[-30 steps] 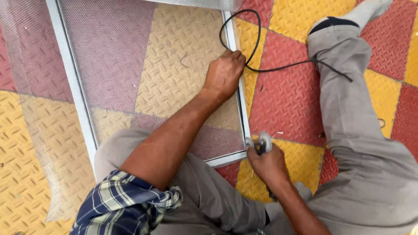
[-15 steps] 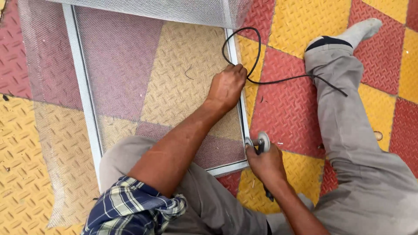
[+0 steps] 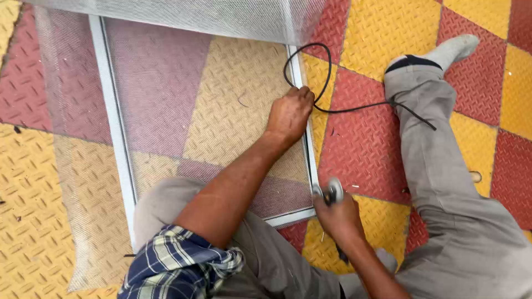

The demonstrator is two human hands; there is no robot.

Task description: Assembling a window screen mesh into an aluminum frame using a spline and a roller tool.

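Observation:
My left hand (image 3: 289, 113) presses down on the right rail of a white screen frame (image 3: 113, 122) and pinches a thin black cord (image 3: 349, 111) against it. The cord loops above my fingers and trails right across my trouser leg. My right hand (image 3: 339, 217) grips a small roller tool (image 3: 331, 191), with its wheel at the same rail near the frame's lower right corner. Grey mesh (image 3: 166, 83) lies stretched over the frame and overhangs its left side.
A roll of the same mesh (image 3: 194, 14) lies along the frame's top edge. My right leg in grey trousers (image 3: 443, 166) stretches out to the right, ending in a socked foot (image 3: 451, 50). The floor is red and yellow checker-plate tiles (image 3: 377, 33).
The view has shifted so the frame and both hands sit lower in the picture. Both hands stay at nearly the same places on the right rail.

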